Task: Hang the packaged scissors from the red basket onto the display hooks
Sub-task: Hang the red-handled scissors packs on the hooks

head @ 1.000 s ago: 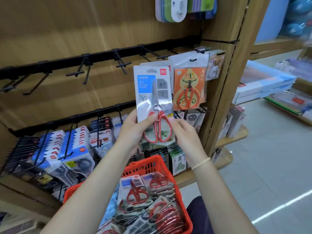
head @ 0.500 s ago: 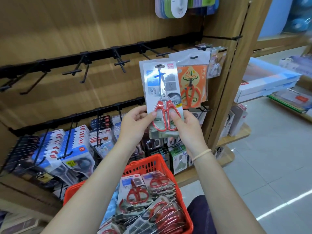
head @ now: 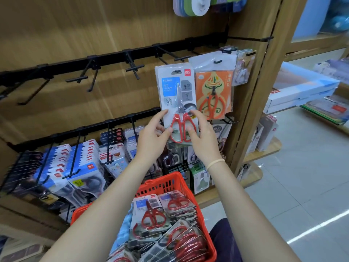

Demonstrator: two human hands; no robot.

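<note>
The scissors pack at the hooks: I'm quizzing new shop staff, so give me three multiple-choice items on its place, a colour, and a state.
1. Where is the scissors pack?
A. in the red basket
B. on an upper-rail hook, left of the orange pack
C. on the floor

2. Its handles are:
A. red
B. blue
C. black

3. The left hand and right hand:
A. are both in the basket
B. pinch the pack's lower part
C. hang idle

Key: 1 B, its hang hole sits at a hook beside the orange pack; 2 A, red loops; 3 B, fingers at both edges.
</note>
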